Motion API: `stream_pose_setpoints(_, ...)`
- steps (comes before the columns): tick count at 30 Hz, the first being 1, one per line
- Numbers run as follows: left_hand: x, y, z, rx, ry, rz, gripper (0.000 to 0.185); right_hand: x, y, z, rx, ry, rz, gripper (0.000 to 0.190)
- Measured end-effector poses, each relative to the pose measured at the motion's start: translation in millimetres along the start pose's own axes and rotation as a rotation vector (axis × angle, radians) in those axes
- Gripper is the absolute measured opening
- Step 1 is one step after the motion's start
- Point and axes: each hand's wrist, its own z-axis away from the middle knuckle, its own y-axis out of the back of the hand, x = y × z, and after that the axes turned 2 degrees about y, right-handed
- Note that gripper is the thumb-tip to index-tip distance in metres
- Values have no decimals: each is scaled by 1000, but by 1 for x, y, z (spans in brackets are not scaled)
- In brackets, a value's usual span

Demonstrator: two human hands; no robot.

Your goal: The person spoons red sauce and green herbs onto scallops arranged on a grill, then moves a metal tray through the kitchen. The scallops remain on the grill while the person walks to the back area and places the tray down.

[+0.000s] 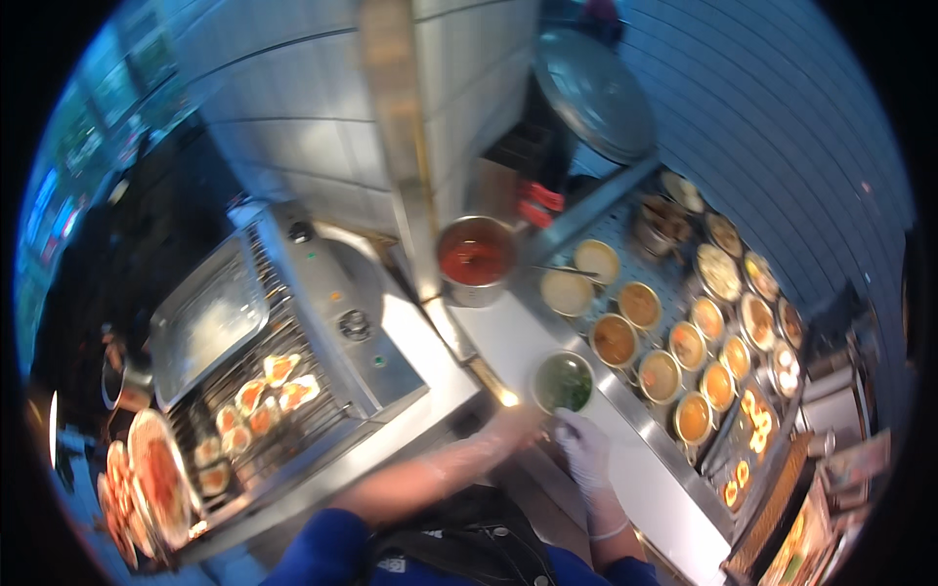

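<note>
In the head view, both my hands wear thin clear gloves and are close together at the near side of a metal pot with chopped greens (564, 382). My left hand (522, 426) is blurred, just below and left of that pot; whether it holds anything cannot be told. My right hand (582, 439) has its fingers bent at the pot's near rim, possibly touching it; its grip is unclear. The greens pot stands on the white counter (645, 469). Farther back, near the corner, is a steel pot of red sauce (476, 253).
At left, a grill (286, 439) holds several shellfish (297, 392) and a steel tray (212, 322). Plates of food (161, 476) stand at its lower left. On the right, several small pots (614, 340) sit on a perforated surface. A ladle handle (571, 271) lies across two pots.
</note>
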Motion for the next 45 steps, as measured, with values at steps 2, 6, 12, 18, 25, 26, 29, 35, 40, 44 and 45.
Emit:
stream_pose_setpoints(2, -11, 6, 5, -29, -85, 11, 43, -17, 1, -6, 139, -188, -95, 23)
stream_pose_setpoints(6, -14, 24, 37, -35, -72, -111, 33, 4, -2, -14, 347, 326, 211, 21)
stream_pose_setpoints(12, -25, 63, 155, 61, -93, -20, 37, -67, -7, -12, -35, 542, 92, 25)
stream_pose_setpoints(18, -36, 92, 267, 264, -63, 127, 35, -135, -64, -11, -344, 260, -422, 31)
stream_pose_setpoints(25, -83, 113, 381, 509, -108, 262, 37, -192, -141, 2, -446, 230, -507, 31)
stream_pose_setpoints(26, -93, 114, 391, 531, -94, 284, 37, -203, -149, 8, -480, 214, -507, 28)
stream_pose_setpoints(29, -115, 122, 419, 582, -113, 349, 38, -248, -169, 36, -582, -105, -640, 13)
stream_pose_setpoints(35, -149, 139, 471, 688, -119, 423, 35, -261, -223, 63, -565, 374, -391, 26)
stream_pose_setpoints(40, -172, 158, 512, 741, -99, 475, 37, -296, -273, 83, -569, 23, -905, 33)
stream_pose_setpoints(44, -192, 169, 532, 784, -100, 535, 38, -306, -297, 89, -549, 371, -765, 38)
stream_pose_setpoints(45, -196, 172, 535, 791, -99, 548, 38, -306, -304, 91, -518, 494, -691, 40)
